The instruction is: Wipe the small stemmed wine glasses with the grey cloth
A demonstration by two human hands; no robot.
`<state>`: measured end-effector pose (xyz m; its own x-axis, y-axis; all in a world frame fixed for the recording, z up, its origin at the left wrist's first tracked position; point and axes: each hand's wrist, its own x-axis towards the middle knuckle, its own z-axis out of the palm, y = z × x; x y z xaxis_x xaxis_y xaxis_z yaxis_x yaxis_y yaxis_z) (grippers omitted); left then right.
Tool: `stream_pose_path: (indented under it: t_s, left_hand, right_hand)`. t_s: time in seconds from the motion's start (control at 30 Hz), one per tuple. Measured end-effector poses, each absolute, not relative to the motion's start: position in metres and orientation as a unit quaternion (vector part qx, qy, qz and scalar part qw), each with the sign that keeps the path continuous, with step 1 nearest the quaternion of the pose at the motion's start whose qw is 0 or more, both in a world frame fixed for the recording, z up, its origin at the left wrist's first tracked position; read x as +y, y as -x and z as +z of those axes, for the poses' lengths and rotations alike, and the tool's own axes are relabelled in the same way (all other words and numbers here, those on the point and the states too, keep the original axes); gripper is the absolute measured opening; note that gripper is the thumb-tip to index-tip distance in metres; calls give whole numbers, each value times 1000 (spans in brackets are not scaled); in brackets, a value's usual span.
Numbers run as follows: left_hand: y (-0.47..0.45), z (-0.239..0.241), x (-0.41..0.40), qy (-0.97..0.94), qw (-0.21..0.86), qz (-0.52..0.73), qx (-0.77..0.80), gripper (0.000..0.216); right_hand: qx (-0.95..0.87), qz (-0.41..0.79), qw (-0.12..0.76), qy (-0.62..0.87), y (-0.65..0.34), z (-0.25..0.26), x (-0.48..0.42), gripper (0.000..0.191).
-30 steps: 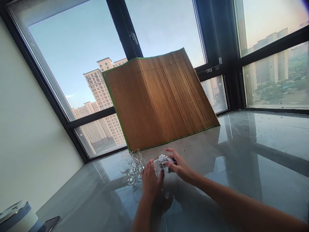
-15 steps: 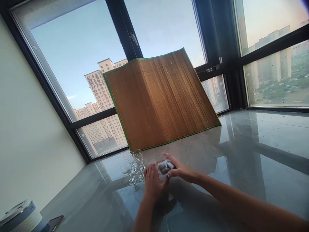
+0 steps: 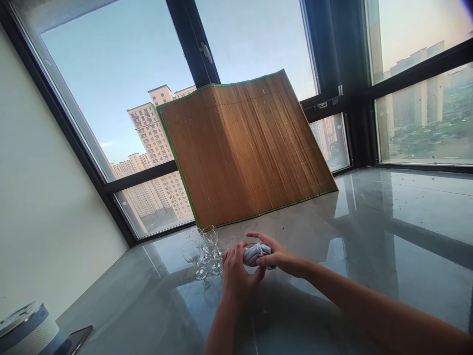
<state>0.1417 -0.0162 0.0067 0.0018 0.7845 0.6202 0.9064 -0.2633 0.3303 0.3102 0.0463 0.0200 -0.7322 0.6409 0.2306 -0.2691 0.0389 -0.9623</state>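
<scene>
My left hand (image 3: 236, 273) wraps around a clear stemmed glass, which is mostly hidden behind the fingers. My right hand (image 3: 277, 255) presses a pale grey cloth (image 3: 253, 254) into and over the glass's bowl. Both hands hover just above the glossy grey tabletop (image 3: 369, 236). Just left of my hands, three empty wine glasses (image 3: 202, 249) stand upright in a tight group.
A brown bamboo mat (image 3: 240, 148) with green edging leans against the window at the back. A white round container (image 3: 25, 333) and a dark phone (image 3: 76, 337) lie at the near left corner. A pale wall runs along the left.
The cloth has been pushed further over the glass and my right hand has turned around it. My left hand has shifted its grip slightly. The three standing glasses have not moved.
</scene>
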Motion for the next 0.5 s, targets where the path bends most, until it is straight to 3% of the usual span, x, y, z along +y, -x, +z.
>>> stream_pose_path:
  t_s: [0.33, 0.5]
  left_hand:
    - [-136, 12, -20, 675, 56, -392, -623, 37]
    - [-132, 11, -18, 678, -14, -416, -606, 39]
  right_hand:
    - [-615, 735, 279, 54, -320, 25, 58, 65]
    - [-593, 751, 285, 44, -320, 23, 58, 58]
